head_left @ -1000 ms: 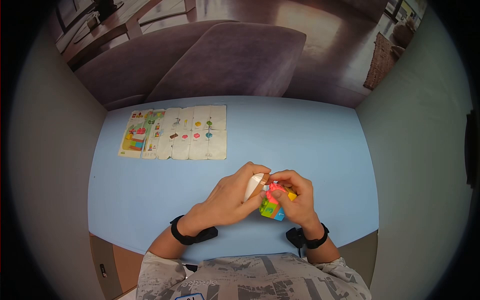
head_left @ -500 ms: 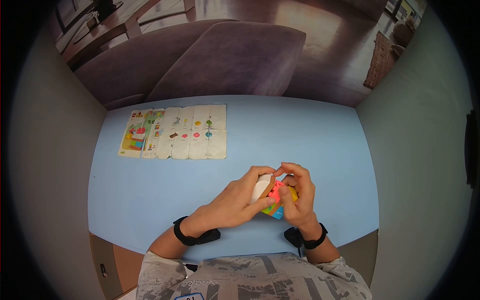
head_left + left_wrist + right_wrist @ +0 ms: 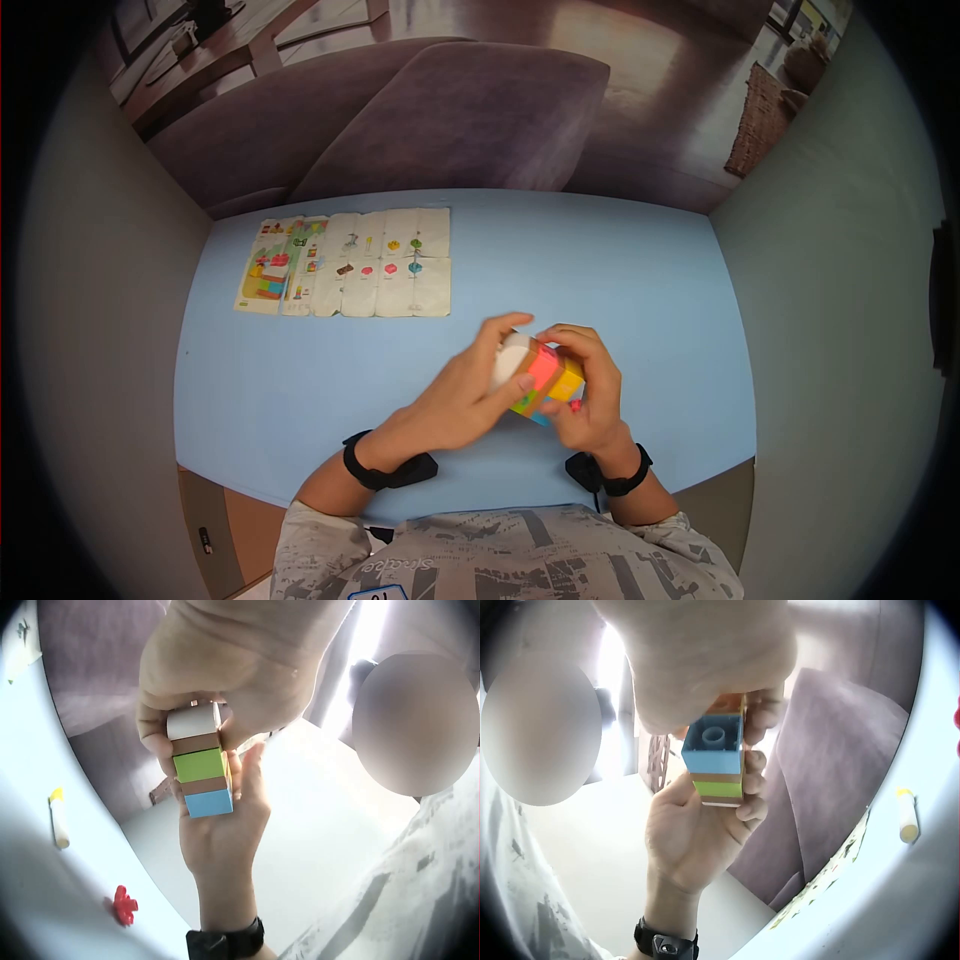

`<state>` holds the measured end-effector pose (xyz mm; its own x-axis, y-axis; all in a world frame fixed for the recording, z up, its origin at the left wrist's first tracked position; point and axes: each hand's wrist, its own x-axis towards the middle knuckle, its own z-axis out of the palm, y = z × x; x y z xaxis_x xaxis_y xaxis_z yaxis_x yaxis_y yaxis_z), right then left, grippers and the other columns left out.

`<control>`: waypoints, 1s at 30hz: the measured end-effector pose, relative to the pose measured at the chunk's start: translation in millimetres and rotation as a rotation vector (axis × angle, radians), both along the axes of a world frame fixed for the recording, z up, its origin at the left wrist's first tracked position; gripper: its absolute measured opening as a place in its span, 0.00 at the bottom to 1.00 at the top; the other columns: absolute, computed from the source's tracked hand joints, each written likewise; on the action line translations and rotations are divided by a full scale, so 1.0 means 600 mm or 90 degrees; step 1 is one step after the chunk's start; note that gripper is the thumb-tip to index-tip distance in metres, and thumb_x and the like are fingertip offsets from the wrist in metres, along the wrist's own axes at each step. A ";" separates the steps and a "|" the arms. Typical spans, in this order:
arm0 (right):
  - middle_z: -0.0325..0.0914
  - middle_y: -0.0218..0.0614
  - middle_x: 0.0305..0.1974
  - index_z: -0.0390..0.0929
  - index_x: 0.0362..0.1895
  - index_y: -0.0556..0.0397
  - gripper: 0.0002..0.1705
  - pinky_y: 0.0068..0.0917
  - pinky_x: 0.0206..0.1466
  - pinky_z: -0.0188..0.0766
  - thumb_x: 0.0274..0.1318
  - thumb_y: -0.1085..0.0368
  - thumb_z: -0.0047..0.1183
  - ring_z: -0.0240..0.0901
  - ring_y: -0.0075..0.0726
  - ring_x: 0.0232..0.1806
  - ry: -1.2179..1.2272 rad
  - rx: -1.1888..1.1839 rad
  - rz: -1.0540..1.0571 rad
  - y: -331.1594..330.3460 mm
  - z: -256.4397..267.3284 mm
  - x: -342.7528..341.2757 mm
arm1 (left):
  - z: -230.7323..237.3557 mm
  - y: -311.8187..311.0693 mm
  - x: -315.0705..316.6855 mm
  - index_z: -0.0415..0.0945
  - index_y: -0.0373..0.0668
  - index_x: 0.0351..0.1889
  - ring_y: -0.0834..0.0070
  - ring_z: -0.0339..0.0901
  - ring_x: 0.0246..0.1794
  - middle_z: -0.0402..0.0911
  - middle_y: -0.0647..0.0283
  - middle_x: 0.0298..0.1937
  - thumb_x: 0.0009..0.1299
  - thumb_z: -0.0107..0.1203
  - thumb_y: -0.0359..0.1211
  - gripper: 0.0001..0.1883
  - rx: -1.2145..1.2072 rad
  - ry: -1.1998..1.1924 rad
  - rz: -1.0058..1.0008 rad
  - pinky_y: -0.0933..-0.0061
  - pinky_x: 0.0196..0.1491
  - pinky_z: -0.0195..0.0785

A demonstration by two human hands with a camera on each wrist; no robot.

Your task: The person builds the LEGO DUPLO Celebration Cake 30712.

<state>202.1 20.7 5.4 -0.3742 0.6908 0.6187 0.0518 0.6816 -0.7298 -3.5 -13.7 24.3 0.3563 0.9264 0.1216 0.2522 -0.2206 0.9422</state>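
Note:
Both hands hold a block stack [image 3: 541,369] above the table, in white, brown, pink, green, yellow and blue. My left hand [image 3: 455,392] grips its white end, thumb across the near side, index finger raised off it. My right hand [image 3: 592,395] curls round the yellow and blue end. In the left wrist view the stack [image 3: 199,765] shows white, brown, green, brown and blue layers; the right wrist view shows the hollow underside of a blue block [image 3: 713,742]. A small red spot [image 3: 575,405] lies by the right fingers; whether it touches them I cannot tell.
A creased picture sheet [image 3: 390,262] lies at the table's back left. In the left wrist view, a white stick with a yellow tip [image 3: 60,823] and a red piece [image 3: 124,906] lie on the blue table [image 3: 640,260]. Grey walls stand at both sides.
The stack has turned in the hands, with more of its pink and yellow faces showing. The left index finger has lifted away, and the right thumb has moved down toward the blue end.

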 end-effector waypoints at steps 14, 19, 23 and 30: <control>0.75 0.52 0.67 0.68 0.73 0.57 0.66 0.43 0.65 0.79 0.30 0.43 0.86 0.78 0.56 0.65 -0.097 0.059 0.065 0.001 0.000 0.000 | 0.013 -0.002 -0.007 0.49 0.37 0.81 0.72 0.77 0.58 0.79 0.57 0.55 0.79 0.62 0.41 0.41 -0.095 -0.102 0.006 0.66 0.65 0.69; 0.77 0.53 0.63 0.71 0.69 0.60 0.64 0.41 0.63 0.81 0.28 0.42 0.87 0.80 0.52 0.62 -0.066 0.094 0.031 -0.001 0.002 0.001 | -0.011 -0.008 0.016 0.59 0.35 0.72 0.61 0.81 0.57 0.79 0.47 0.57 0.83 0.53 0.42 0.28 -0.001 -0.116 0.034 0.62 0.59 0.74; 0.78 0.52 0.61 0.72 0.67 0.60 0.63 0.41 0.62 0.81 0.27 0.41 0.87 0.81 0.53 0.61 -0.054 0.089 0.023 -0.005 -0.003 0.004 | -0.012 -0.012 0.018 0.60 0.35 0.69 0.59 0.81 0.57 0.79 0.45 0.57 0.84 0.51 0.42 0.25 0.001 -0.123 0.031 0.62 0.59 0.74; 0.75 0.53 0.65 0.69 0.71 0.58 0.64 0.43 0.64 0.79 0.30 0.44 0.87 0.79 0.57 0.63 -0.120 0.015 0.017 0.002 -0.001 -0.003 | -0.005 0.004 -0.003 0.60 0.37 0.70 0.56 0.83 0.54 0.81 0.44 0.52 0.83 0.54 0.43 0.27 -0.061 -0.027 0.053 0.61 0.57 0.75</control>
<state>200.3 21.6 4.5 -0.5033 0.6649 0.5519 0.1684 0.7019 -0.6921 -5.5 -11.3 21.5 0.2739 0.9607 0.0446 0.2248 -0.1091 0.9683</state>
